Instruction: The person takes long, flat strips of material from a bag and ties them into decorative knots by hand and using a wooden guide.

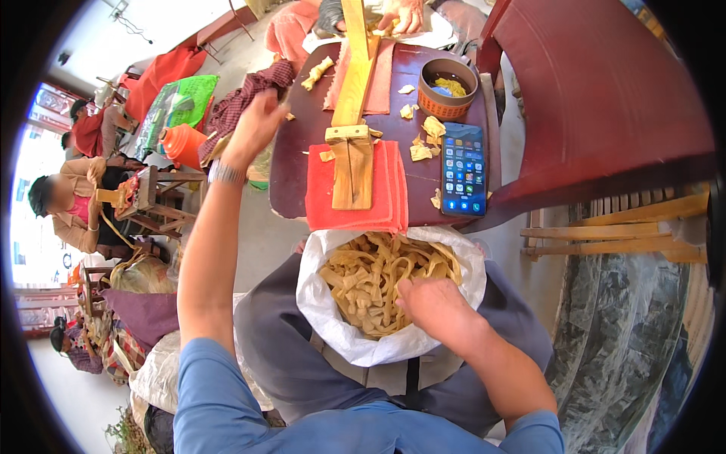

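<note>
My right hand (436, 305) is at the right side of an open white woven sack (315, 310) between my knees. Its fingers are curled together on the tan, curled strips (363, 291) that fill the sack. What kind of strips they are I cannot tell. My left arm stretches far forward, a metal watch on the wrist. Past the table's left edge, my left hand (259, 125) is beside a dark red checked cloth (227, 106), fingers bent and somewhat apart. A wooden tool (352, 170) with a hinged plate and long yellow arm lies on folded red cloths (319, 200).
The dark red table (295, 166) bears a phone (463, 170), a round brown container (448, 89) and pale crumpled scraps (421, 150). Another person's hand (404, 15) is at its far end. A red chair (605, 98) stands right; an orange pot (181, 144) left. Several people sit farther left.
</note>
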The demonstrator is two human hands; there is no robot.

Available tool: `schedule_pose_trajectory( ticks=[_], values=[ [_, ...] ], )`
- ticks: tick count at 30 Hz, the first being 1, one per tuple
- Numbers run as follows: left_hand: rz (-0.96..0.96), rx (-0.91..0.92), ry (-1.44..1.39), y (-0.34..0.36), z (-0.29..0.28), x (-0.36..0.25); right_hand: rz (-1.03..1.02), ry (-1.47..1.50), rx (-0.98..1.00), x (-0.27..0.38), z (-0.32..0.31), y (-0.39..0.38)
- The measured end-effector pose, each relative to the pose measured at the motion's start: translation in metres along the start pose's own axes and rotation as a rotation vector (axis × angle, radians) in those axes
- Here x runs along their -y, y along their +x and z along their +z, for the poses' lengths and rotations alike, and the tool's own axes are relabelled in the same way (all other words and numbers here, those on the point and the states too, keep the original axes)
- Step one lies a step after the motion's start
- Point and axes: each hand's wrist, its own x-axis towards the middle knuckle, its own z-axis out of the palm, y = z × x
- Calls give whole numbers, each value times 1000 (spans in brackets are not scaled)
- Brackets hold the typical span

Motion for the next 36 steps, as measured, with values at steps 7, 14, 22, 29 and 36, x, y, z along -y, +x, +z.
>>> schedule_pose_trajectory(
  ticks=[7,14,22,29,36],
  values=[
    [-260,228,-88,-270,-69,2,36,28,-47,-7,-2,11],
    [76,-223,395,-404,-71,-26,97,-364,-452,-48,65,36],
    [26,-279,337,-419,-79,0,421,-46,-154,-47,96,33],
    [58,-341,285,-422,-74,10,207,107,-455,-15,80,-12],
    [123,-373,281,-421,-68,9,179,1106,-706,23,72,-72]
  ],
)
